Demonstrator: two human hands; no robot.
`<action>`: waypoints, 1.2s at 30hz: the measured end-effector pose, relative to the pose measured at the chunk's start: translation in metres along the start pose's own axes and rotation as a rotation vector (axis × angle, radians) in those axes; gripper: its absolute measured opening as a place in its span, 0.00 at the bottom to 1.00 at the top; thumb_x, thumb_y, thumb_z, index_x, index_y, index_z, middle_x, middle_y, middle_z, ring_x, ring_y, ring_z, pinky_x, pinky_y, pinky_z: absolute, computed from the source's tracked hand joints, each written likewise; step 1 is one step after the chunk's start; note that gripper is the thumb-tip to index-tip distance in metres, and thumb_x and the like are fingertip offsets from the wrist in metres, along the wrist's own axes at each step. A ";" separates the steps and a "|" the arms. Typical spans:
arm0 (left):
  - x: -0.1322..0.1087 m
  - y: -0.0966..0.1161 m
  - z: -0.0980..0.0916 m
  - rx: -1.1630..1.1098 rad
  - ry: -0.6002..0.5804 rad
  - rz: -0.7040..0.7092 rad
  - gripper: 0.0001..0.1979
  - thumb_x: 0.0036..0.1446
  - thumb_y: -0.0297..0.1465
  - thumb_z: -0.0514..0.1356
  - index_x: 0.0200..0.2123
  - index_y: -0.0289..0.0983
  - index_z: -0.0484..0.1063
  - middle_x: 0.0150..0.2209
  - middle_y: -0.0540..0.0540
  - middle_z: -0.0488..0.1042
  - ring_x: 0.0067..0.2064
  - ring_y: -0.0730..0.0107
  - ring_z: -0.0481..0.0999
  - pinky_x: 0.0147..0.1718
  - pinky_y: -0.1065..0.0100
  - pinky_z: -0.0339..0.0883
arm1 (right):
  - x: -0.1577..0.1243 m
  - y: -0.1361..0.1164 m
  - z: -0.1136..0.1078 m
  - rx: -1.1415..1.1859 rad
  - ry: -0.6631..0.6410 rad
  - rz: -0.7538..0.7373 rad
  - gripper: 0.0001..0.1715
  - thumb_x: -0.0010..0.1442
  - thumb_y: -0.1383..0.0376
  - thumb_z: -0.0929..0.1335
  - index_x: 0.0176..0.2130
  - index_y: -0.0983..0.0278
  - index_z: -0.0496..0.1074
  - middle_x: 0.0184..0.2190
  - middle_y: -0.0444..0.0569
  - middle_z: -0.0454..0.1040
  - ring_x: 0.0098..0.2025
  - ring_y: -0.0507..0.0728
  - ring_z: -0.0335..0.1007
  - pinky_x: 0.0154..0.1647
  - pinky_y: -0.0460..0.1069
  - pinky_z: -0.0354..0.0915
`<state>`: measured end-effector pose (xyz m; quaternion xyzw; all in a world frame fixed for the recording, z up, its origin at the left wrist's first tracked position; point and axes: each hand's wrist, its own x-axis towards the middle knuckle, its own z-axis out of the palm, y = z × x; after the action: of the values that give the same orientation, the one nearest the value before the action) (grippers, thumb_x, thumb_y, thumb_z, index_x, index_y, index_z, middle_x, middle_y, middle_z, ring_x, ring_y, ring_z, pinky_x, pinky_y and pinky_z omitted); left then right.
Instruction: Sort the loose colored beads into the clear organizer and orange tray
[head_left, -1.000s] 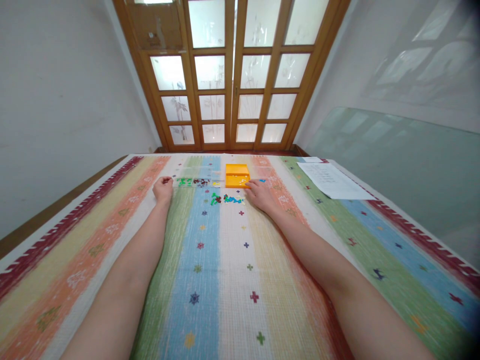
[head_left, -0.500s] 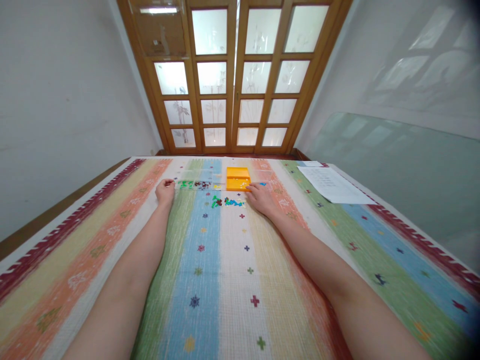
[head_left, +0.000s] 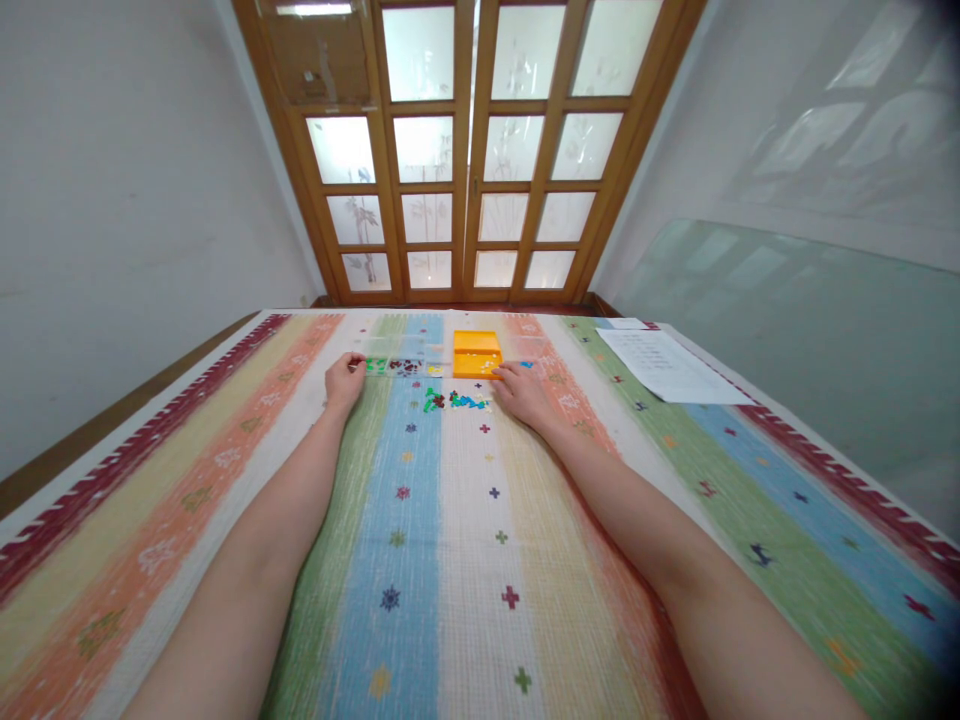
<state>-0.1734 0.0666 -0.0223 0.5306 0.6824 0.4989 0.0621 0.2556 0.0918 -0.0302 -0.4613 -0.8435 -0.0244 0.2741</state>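
My left hand (head_left: 344, 382) is closed, fingertips pinched at the left end of a clear divided case (head_left: 381, 366); what lies between them is too small to make out. Green pieces (head_left: 375, 367), dark brown pieces (head_left: 406, 367) and a few yellow pieces (head_left: 434, 370) sit in the case's compartments. To its right an orange box (head_left: 476, 341) stands with its lid up and small white pieces inside. My right hand (head_left: 523, 392) has thumb and fingers closed at the box's front right corner. Loose green, brown and blue pieces (head_left: 466, 402) lie on the cloth before the box.
Blue pieces (head_left: 526, 364) show just beyond my right hand. White printed sheets (head_left: 660, 365) lie at the table's right side. A striped tablecloth (head_left: 472, 560) covers the table, and wooden glazed doors (head_left: 469, 150) stand behind it.
My left hand has moved right and slightly up, from beside the clear case to its left end by the green pieces. My right hand stays at the orange box's corner.
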 end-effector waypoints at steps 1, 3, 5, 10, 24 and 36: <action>-0.003 0.004 0.003 0.015 -0.051 0.046 0.10 0.58 0.34 0.62 0.41 0.39 0.81 0.36 0.46 0.81 0.37 0.62 0.77 0.43 0.64 0.67 | 0.000 0.000 0.000 -0.001 0.002 0.000 0.20 0.73 0.60 0.63 0.57 0.62 0.77 0.59 0.56 0.74 0.60 0.64 0.69 0.65 0.59 0.63; -0.008 0.012 0.009 0.050 -0.163 0.149 0.11 0.60 0.35 0.61 0.41 0.39 0.81 0.36 0.46 0.81 0.36 0.62 0.76 0.42 0.64 0.68 | 0.000 0.001 0.001 -0.004 -0.002 0.003 0.20 0.73 0.60 0.63 0.57 0.62 0.77 0.59 0.56 0.74 0.60 0.64 0.70 0.64 0.59 0.63; -0.014 0.021 0.016 0.078 -0.276 0.246 0.11 0.61 0.34 0.60 0.42 0.39 0.81 0.38 0.45 0.81 0.37 0.62 0.76 0.43 0.63 0.68 | 0.000 0.001 0.002 -0.003 -0.009 0.009 0.20 0.73 0.60 0.63 0.57 0.62 0.77 0.59 0.57 0.74 0.60 0.64 0.70 0.64 0.59 0.64; -0.028 0.042 0.032 0.124 -0.481 0.493 0.13 0.64 0.34 0.59 0.47 0.39 0.81 0.45 0.43 0.81 0.44 0.60 0.77 0.50 0.59 0.70 | 0.000 0.001 0.002 0.009 0.000 0.009 0.20 0.73 0.60 0.63 0.57 0.62 0.77 0.59 0.57 0.74 0.60 0.64 0.69 0.64 0.60 0.64; -0.046 0.056 0.045 0.239 -0.609 0.745 0.16 0.65 0.29 0.57 0.51 0.41 0.81 0.51 0.42 0.78 0.55 0.55 0.73 0.60 0.54 0.64 | 0.000 0.001 0.001 0.011 0.008 -0.010 0.19 0.73 0.61 0.64 0.56 0.62 0.78 0.58 0.56 0.75 0.58 0.63 0.71 0.63 0.59 0.65; -0.043 0.055 0.042 0.197 -0.583 0.665 0.10 0.63 0.30 0.58 0.41 0.40 0.81 0.44 0.43 0.80 0.49 0.57 0.76 0.53 0.58 0.67 | 0.001 0.002 0.002 0.004 -0.012 -0.008 0.19 0.73 0.61 0.64 0.56 0.62 0.78 0.58 0.57 0.74 0.59 0.64 0.70 0.63 0.58 0.64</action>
<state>-0.0928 0.0555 -0.0215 0.8428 0.4729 0.2542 0.0373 0.2559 0.0939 -0.0318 -0.4574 -0.8471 -0.0210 0.2698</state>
